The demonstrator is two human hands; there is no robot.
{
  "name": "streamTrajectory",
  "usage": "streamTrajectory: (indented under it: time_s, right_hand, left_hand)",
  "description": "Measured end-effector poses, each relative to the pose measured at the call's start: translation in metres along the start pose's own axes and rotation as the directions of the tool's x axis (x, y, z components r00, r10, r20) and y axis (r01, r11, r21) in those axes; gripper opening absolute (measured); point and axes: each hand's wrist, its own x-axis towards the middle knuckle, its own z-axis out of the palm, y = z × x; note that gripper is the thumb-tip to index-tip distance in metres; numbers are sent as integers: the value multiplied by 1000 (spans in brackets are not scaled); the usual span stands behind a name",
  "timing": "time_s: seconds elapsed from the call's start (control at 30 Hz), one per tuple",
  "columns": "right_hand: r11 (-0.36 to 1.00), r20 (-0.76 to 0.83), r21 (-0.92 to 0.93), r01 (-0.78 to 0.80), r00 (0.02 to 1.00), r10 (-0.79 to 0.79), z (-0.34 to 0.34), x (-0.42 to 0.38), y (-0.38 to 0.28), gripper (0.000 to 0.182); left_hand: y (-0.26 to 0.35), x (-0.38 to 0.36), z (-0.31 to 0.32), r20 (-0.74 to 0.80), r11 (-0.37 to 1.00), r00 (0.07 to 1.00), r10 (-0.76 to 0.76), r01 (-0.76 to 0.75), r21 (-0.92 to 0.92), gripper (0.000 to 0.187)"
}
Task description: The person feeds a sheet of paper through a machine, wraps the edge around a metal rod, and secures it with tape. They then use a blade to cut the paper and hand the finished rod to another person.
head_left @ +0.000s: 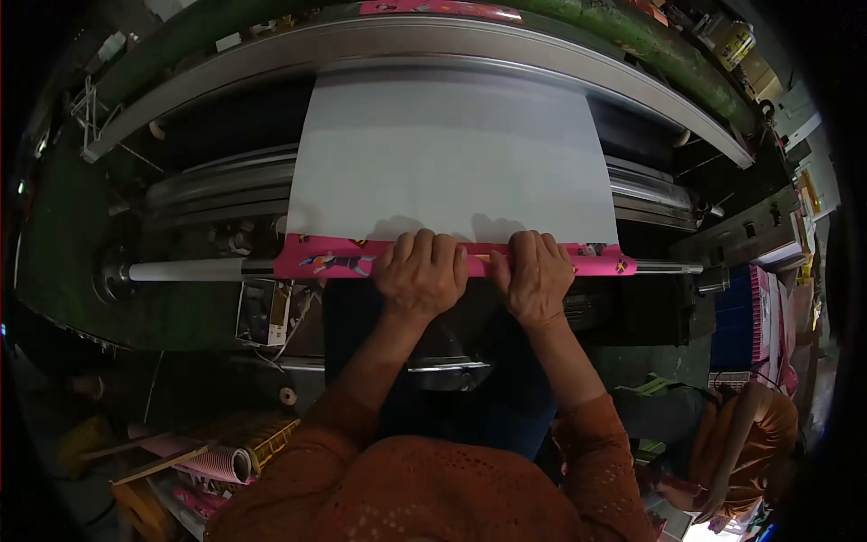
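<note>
A wide white sheet (452, 154) comes down from under a metal bar of the machine. Its lower edge shows a pink printed side (339, 258), wrapped around a horizontal shaft (190, 270). My left hand (421, 274) lies over the pink roll left of its middle, fingers bent over the top and pressed together. To the right of it, my right hand (534, 275) grips the same roll, its fingers curled over too. Both thumbs point toward each other, with a small gap of pink between them. The underside of the roll is hidden behind my hands.
A curved-looking metal crossbar (452, 39) spans the machine above the sheet. Metal rollers (226, 185) run behind the shaft. A white box (264, 313) hangs below left. At the lower right is another person (745, 443) in orange. A yellow crate (273, 443) stands lower left.
</note>
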Motion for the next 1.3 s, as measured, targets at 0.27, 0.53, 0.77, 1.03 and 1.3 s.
streamTrajectory:
  time_s: [0.27,0.53,0.77,1.03,1.3]
  right_hand:
    - [996,50,76,-36,998,32,-5,6,-2,24]
    - [992,149,93,-91,986,76,-11,27,1,18]
    - [997,17,45,-62,998,62,18,65,21,24]
    - [996,107,52,-78,992,72,-31,-12,-15,50]
    - [997,-109,3,-77,991,77,-4,66,29,55]
  left_hand:
    - [1,14,-9,88,999,996,15,-11,-50,16]
    - [2,37,-19,370,982,925,-91,146,-121,11]
    - [1,2,-32,-103,942,994,38,-70,-330,31]
    - [-6,59,-19,271,986,957,104,-63,-156,29]
    - [9,38,-13,390,986,909,146,-102,-131,44]
